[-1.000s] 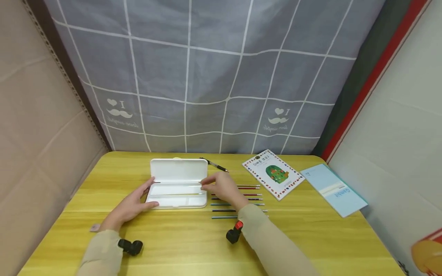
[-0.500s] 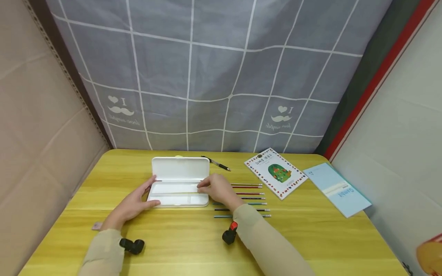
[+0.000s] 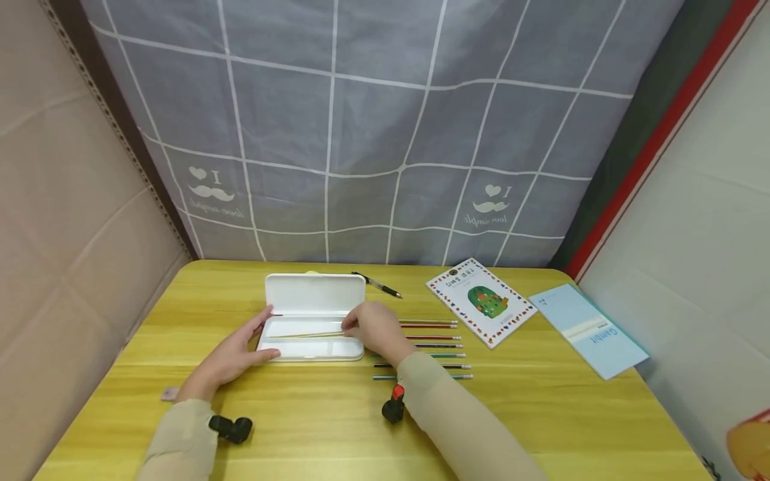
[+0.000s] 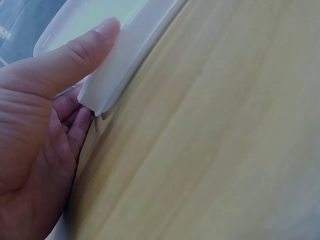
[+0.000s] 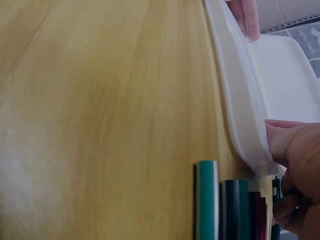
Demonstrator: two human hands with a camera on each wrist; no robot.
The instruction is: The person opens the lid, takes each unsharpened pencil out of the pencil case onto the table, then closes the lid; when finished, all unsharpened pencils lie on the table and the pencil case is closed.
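Observation:
A white pencil case (image 3: 313,349) lies on the table with its lid (image 3: 315,294) raised. My left hand (image 3: 231,357) grips the case's left end, thumb over the front rim and fingers at the side, as the left wrist view shows. My right hand (image 3: 375,327) reaches over the right end with curled fingers. Its fingertips pinch the right part of a thin yellowish strip (image 3: 307,335) running along the case; whether this is a pencil or a divider I cannot tell. Several pencils (image 3: 439,355) lie in a row beside the case, partly hidden by my right hand and forearm.
A black pen (image 3: 383,288) lies behind the case. A white booklet (image 3: 481,304) with a green picture and a light blue notebook (image 3: 589,331) lie to the right. A small pale piece (image 3: 170,394) sits by my left wrist. A grey checked curtain (image 3: 361,133) hangs behind the table.
My right hand has shifted left and slightly nearer over the case. The strip by its fingertips now tilts slightly, right end higher. My left hand keeps its hold; the view has shifted a little.

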